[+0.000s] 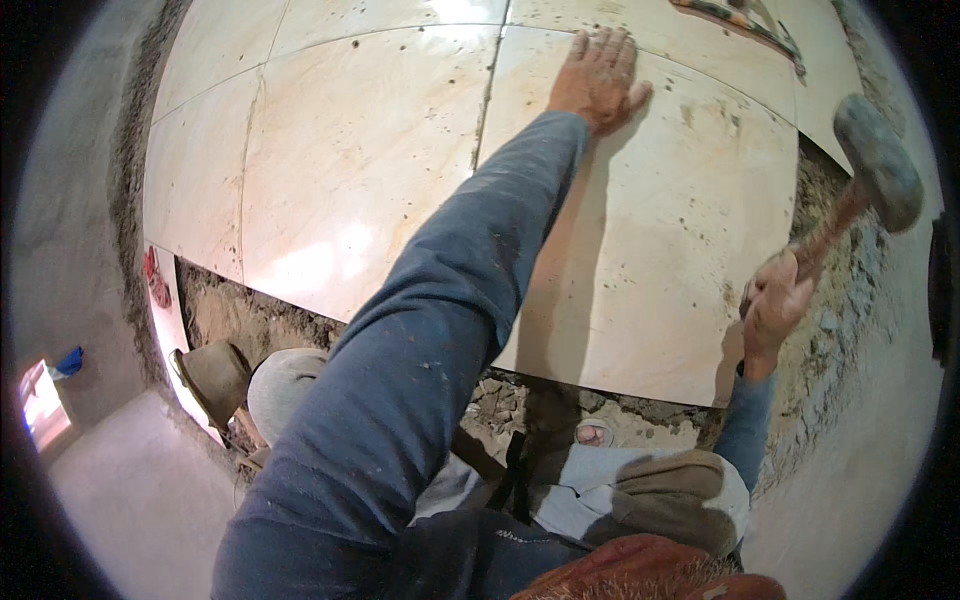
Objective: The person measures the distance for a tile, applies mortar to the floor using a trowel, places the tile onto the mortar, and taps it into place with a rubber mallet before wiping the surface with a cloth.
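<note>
My left hand [598,82] lies flat with outstretched fingers on a large cream floor tile [660,250], by the joint along its far edge. On the right, my right hand [780,303] is wrapped round the handle of a rubber mallet [878,165]. The mallet's dark head is raised, beyond the tile's right edge. Mud specks dot the tile, and its near edge overhangs rough ground. My left arm crosses over the neighbouring tile [350,190].
A hammer-like tool with an orange-and-black handle [740,20] lies on the far tiles. Rubble [500,405] borders the near edge. At left are a brown bucket [215,380] and a red string bundle [157,280]. Grey walls [70,180] stand on both sides.
</note>
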Available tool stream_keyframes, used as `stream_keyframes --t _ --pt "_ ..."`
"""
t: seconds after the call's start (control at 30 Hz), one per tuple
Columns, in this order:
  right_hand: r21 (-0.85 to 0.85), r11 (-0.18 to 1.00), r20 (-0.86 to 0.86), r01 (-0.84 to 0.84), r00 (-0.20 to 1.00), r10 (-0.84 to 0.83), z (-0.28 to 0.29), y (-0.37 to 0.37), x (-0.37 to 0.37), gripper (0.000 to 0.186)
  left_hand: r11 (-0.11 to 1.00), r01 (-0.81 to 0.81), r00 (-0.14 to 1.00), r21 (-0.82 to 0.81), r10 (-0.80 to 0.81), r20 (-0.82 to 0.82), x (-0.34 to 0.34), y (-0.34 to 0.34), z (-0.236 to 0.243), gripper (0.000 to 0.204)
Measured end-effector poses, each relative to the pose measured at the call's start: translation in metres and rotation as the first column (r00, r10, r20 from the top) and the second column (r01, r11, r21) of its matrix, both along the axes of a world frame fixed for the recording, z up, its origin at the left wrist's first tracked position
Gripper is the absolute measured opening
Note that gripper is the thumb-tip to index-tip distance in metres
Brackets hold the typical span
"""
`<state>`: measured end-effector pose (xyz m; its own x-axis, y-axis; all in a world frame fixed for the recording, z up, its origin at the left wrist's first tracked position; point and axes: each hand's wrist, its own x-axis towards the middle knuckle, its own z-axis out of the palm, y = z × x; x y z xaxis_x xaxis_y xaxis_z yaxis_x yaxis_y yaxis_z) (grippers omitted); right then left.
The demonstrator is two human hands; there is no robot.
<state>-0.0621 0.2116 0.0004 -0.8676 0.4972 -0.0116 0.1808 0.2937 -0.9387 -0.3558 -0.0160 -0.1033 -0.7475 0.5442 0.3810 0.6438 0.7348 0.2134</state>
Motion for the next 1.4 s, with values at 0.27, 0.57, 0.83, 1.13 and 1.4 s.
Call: stream_keyframes --t 0.27,0.57,0.83,1.13,1.4 --pt "-0.227 0.973 0.118 -0.049 0.99 0.078 -0.001 -0.037 -0.076 0.025 0.999 -0.037 0.998 0.03 0.038 -0.043 0.002 -0.005 0.013 0.073" --pt "-0.349 0.936 0.283 0.055 0.958 0.049 -0.015 -0.071 -0.097 0.022 0.985 0.134 0.987 -0.106 -0.123 0.102 -0.157 -0.128 -0.025 0.077" --pt "-0.33 0.928 0.168 0.173 0.978 -0.122 -0.033 -0.073 -0.091 0.018 0.989 -0.141 0.988 -0.033 0.143 0.062 -0.148 -0.197 0.012 0.053" --pt "-0.326 0.931 0.173 0.166 0.978 -0.114 -0.022 -0.087 -0.096 0.014 0.966 -0.255 0.965 0.039 0.252 0.071 -0.14 -0.189 0.029 0.049" --pt "-0.311 0.931 0.199 0.192 0.971 -0.134 -0.014 -0.091 -0.099 0.016 0.748 -0.637 0.769 0.185 0.634 0.084 -0.023 -0.301 -0.015 0.06"
